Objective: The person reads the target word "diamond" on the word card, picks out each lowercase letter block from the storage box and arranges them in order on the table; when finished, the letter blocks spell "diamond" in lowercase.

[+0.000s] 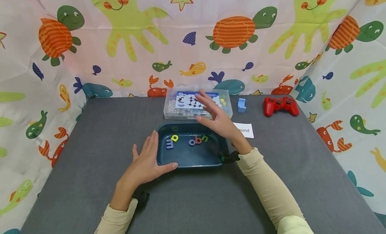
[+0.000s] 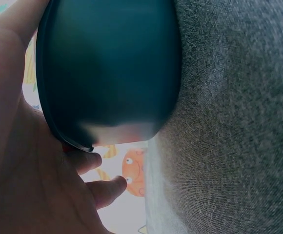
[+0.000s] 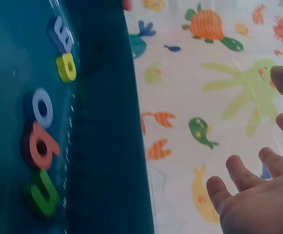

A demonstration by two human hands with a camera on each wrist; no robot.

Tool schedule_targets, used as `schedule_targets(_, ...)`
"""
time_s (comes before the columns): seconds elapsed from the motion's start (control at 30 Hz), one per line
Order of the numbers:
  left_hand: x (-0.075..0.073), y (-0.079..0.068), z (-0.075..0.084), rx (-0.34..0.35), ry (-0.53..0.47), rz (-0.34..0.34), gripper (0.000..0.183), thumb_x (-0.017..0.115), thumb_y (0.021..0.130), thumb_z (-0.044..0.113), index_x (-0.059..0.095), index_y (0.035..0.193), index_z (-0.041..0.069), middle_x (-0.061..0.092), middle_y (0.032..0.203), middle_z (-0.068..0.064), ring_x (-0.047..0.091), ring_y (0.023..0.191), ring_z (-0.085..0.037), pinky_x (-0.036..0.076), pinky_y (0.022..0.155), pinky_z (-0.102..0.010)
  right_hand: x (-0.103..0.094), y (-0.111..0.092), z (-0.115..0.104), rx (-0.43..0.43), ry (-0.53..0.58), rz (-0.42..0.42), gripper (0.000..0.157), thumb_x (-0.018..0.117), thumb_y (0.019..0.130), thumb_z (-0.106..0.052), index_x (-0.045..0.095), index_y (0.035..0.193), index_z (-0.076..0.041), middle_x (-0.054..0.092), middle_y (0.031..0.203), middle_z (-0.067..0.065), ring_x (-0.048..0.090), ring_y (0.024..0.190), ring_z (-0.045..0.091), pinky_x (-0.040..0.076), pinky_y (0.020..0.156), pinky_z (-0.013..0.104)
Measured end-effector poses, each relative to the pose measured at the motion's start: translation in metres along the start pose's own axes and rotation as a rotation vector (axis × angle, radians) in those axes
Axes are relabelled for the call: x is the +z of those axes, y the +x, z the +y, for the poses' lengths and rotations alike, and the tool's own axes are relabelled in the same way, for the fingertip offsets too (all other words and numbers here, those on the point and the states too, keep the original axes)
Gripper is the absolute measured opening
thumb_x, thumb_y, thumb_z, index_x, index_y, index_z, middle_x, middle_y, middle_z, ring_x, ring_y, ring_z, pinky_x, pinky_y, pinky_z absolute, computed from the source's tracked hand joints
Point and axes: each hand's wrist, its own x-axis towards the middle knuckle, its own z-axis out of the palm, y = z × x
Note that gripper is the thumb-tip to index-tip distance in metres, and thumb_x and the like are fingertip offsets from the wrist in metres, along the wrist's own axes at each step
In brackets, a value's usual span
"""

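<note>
A dark teal tray [image 1: 190, 158] sits on the grey table. In it lie small plastic letters: a purple m [image 1: 170, 144], a yellow letter [image 1: 174, 138], a blue o [image 1: 192, 142], an orange-red b [image 1: 198, 140] and a green n [image 1: 205, 138]. My left hand [image 1: 144, 165] rests against the tray's left side, fingers straight, thumb stretched along the near rim. With its fingers spread and holding nothing, my right hand [image 1: 218, 121] hovers over the tray's far right corner. In the right wrist view, its fingertips [image 3: 236, 163] stand apart from the tray wall.
Behind the tray is a clear plastic case [image 1: 197, 115] with a printed label. To its right are a light blue block [image 1: 241, 105] and a red game controller [image 1: 281, 106]. A white card [image 1: 247, 130], partly covered by the right arm, shows "ond". A patterned curtain surrounds the table.
</note>
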Motion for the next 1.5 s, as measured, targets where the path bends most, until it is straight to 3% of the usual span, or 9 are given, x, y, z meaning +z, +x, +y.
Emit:
schedule_targets(0.2,0.000,0.000,0.001,0.002,0.005,0.001,0.136,0.072,0.085,0.078,-0.001,0.171,0.004,-0.004,0.179,-0.015,0.002,0.163,-0.045,-0.014,0.115,-0.079,0.020,0.007,0.005,0.047,-0.063,-0.090,0.073,0.067,0.104,-0.013,0.035,0.169,-0.011,0.015,0.179,0.002,0.020,0.162,0.021,0.025,0.126,0.056)
schedule_targets(0.4,0.000,-0.001,0.001,-0.001,0.008,0.006,0.136,0.074,0.084,0.077,-0.001,0.171,0.004,-0.003,0.179,-0.015,0.003,0.162,-0.045,-0.013,0.115,-0.080,0.033,0.012,0.012,0.079,-0.060,-0.217,0.074,0.069,0.102,-0.014,0.036,0.168,-0.009,0.020,0.178,0.009,0.032,0.158,0.029,0.030,0.123,0.059)
schedule_targets(0.7,-0.001,-0.001,-0.001,0.011,-0.004,-0.001,0.136,0.072,0.086,0.078,-0.003,0.171,0.005,-0.004,0.179,-0.014,0.002,0.163,-0.043,-0.013,0.115,-0.079,0.044,0.018,0.016,0.105,-0.060,-0.340,0.055,0.070,0.102,-0.012,0.055,0.154,-0.001,0.048,0.164,0.010,0.046,0.148,0.027,0.039,0.118,0.056)
schedule_targets(0.83,-0.002,-0.002,-0.001,0.009,-0.012,-0.001,0.135,0.073,0.086,0.077,-0.003,0.172,0.006,-0.004,0.179,-0.013,0.003,0.163,-0.043,-0.013,0.115,-0.079,0.049,0.023,0.016,0.138,-0.102,-0.465,0.055,0.069,0.103,-0.018,0.056,0.155,-0.004,0.048,0.164,0.009,0.047,0.148,0.025,0.039,0.119,0.053)
schedule_targets(0.97,-0.002,-0.001,-0.002,0.008,-0.019,-0.005,0.136,0.071,0.086,0.079,-0.004,0.172,0.006,-0.004,0.179,-0.013,0.003,0.163,-0.042,-0.013,0.115,-0.079,0.053,0.027,0.020,0.194,-0.159,-0.599,0.063,0.069,0.104,-0.022,0.049,0.161,-0.008,0.040,0.170,0.007,0.037,0.155,0.023,0.032,0.124,0.049)
schedule_targets(1.13,-0.001,-0.002,-0.002,0.016,-0.026,0.001,0.135,0.073,0.086,0.077,-0.003,0.172,0.006,-0.004,0.179,-0.012,0.003,0.163,-0.043,-0.013,0.115,-0.079,0.059,0.028,0.023,0.237,-0.209,-0.699,0.067,0.070,0.104,-0.020,0.043,0.164,-0.006,0.040,0.169,0.009,0.038,0.155,0.025,0.031,0.125,0.048)
schedule_targets(1.3,-0.002,-0.002,-0.002,0.021,-0.019,-0.003,0.137,0.069,0.085,0.083,-0.004,0.172,0.006,-0.004,0.179,-0.012,0.003,0.163,-0.042,-0.012,0.115,-0.079,0.060,0.027,0.024,0.233,-0.284,-0.727,0.061,0.072,0.102,-0.013,0.051,0.158,-0.002,0.050,0.162,0.012,0.047,0.148,0.026,0.035,0.123,0.044)
schedule_targets(1.5,-0.003,-0.003,-0.002,0.019,-0.021,-0.001,0.136,0.069,0.085,0.082,-0.003,0.172,0.006,-0.004,0.179,-0.012,0.003,0.163,-0.041,-0.012,0.115,-0.079,0.063,0.027,0.026,0.169,-0.328,-0.688,0.044,0.072,0.099,-0.002,0.066,0.142,0.002,0.063,0.148,0.015,0.060,0.134,0.027,0.046,0.115,0.040)
